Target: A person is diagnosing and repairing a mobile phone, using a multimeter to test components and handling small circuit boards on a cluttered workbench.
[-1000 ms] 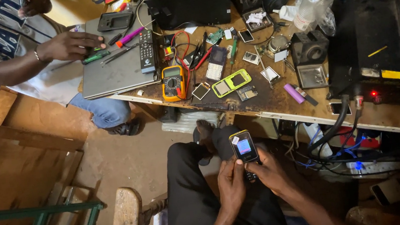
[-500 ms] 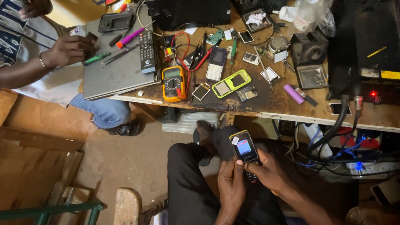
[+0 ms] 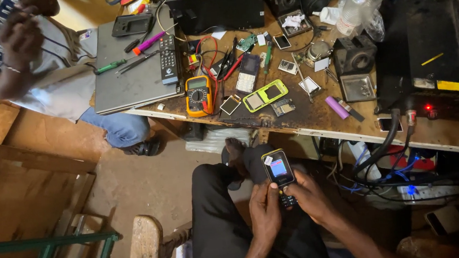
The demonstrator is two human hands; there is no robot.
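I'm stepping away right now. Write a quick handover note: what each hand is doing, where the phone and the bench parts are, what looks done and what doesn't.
Left hand: grips the lower body of the small keypad phone, thumb on the keys.
Right hand: supports the phone from the other side, over the lap.
Phone: upright, screen lit, so it powers on.
Workbench: holds a yellow multimeter, a lime-green phone frame, a loose circuit board and a closed laptop; none is being touched.
Not done: the green frame and board lie apart, unassembled.
Another person sits at the left, hands off the bench.
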